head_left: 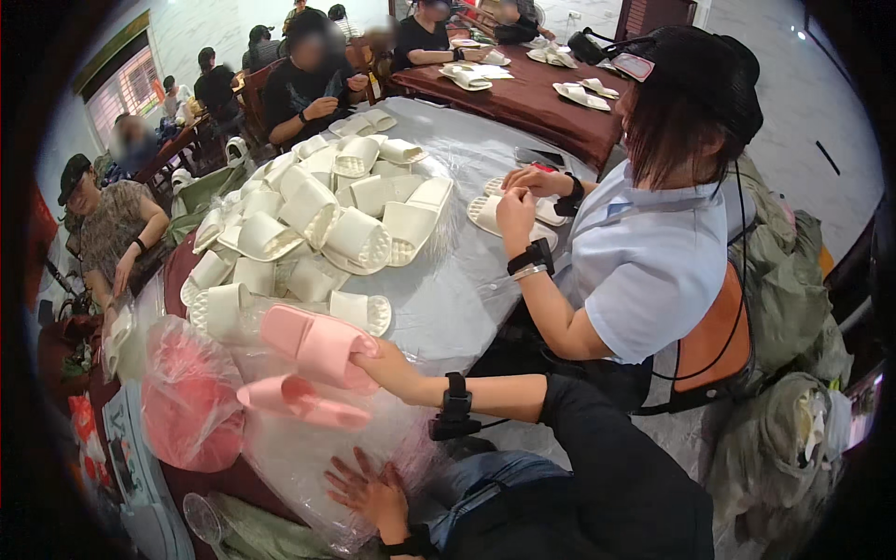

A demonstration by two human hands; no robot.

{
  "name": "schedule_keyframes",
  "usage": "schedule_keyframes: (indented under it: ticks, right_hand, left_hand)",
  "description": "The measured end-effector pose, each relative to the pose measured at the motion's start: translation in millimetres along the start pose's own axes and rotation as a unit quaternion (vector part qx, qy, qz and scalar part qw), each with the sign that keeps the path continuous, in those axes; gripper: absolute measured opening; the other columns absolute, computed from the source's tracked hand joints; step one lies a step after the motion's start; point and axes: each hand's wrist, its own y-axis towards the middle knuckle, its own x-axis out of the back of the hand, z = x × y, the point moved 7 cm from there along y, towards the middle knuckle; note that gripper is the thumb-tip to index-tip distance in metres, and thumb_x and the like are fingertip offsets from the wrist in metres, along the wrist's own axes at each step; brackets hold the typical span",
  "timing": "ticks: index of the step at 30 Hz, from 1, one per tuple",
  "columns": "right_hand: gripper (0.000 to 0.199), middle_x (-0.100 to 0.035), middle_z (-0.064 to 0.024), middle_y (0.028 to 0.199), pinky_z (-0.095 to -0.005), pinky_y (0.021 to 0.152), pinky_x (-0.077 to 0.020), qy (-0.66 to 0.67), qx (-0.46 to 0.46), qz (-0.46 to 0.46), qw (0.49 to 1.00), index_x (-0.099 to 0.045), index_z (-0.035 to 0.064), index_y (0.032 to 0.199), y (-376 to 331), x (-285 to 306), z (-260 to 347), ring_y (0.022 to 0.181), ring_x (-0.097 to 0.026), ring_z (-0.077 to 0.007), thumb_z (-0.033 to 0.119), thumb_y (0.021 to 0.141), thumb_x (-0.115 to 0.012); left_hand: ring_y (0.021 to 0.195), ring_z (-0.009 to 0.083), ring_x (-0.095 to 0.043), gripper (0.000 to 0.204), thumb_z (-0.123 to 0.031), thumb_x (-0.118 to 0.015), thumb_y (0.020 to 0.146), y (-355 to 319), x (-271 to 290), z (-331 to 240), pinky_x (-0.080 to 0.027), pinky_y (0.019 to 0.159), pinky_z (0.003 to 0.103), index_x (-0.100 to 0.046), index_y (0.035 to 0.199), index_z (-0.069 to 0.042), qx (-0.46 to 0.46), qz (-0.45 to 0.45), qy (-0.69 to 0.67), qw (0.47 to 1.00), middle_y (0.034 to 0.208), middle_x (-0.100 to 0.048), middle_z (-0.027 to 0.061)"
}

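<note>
My right hand [385, 367] grips a pink slipper [313, 338] by its near-right end, over the plastic-covered table. Just below it is a second pink slipper [303, 401], tilted on its side; whether my fingers also hold that one I cannot tell. My left hand [369, 490] lies with spread fingers on a sheet of clear plastic [299, 457] at the table's near edge. To the left, a clear bag of pink slippers [191, 392] bulges beside the pink pair.
A big heap of white slippers [317, 201] covers the table's middle. At right sits a co-worker [644, 224], both hands at a white pair [513, 215]. Other people sit around the tables behind. Sacks [784, 448] stand at far right, and a clear plastic cup [201, 513] is at lower left.
</note>
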Motion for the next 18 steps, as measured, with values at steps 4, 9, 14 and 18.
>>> schedule_keyframes:
  ticks: [4,9,14,18]
  right_hand:
    - [0.04,-0.061,-0.011,0.106,-0.0317,0.091,-0.0443,-0.085,0.19,-0.033,0.978,-0.05,0.0069,0.126,7,24,-14,0.102,-0.057,-0.0194,0.013,0.087,-0.058]
    - [0.046,-0.051,-0.0096,0.114,-0.031,0.091,-0.0435,-0.07,0.213,-0.14,0.964,-0.037,0.0042,0.127,-6,55,-41,0.106,-0.053,-0.0188,0.003,0.086,-0.058]
    - [0.045,-0.047,-0.0093,0.114,-0.0296,0.089,-0.044,-0.083,0.211,-0.215,0.95,-0.034,0.0049,0.127,-38,52,-63,0.103,-0.05,-0.0172,0.001,0.087,-0.055]
    - [0.047,-0.046,-0.0075,0.112,-0.0261,0.086,-0.0435,-0.028,0.189,-0.279,0.941,-0.029,0.0037,0.129,-54,69,-54,0.101,-0.049,-0.0133,0.001,0.091,-0.055]
  left_hand:
    - [0.14,0.0456,-0.01,0.065,-0.05,-0.047,0.09,1,-9,1,-0.007,0.109,0.063,-0.035,0.144,-0.016,-0.011,-0.028,0.01,0.999,0.154,-0.016,0.019]
    - [0.139,0.0466,-0.011,0.064,-0.05,-0.049,0.089,-4,-15,3,-0.009,0.109,0.064,-0.039,0.14,-0.013,-0.032,-0.081,0.005,0.996,0.153,-0.019,0.0197]
    - [0.138,0.0466,-0.016,0.066,-0.046,-0.057,0.085,-11,-9,11,-0.011,0.109,0.063,-0.039,0.137,-0.011,-0.044,-0.127,0.032,0.99,0.152,-0.021,0.0196]
    - [0.139,0.0436,-0.013,0.059,-0.046,-0.058,0.083,-3,1,1,-0.009,0.111,0.061,-0.051,0.129,-0.009,-0.026,-0.057,-0.018,0.998,0.153,-0.018,0.0171]
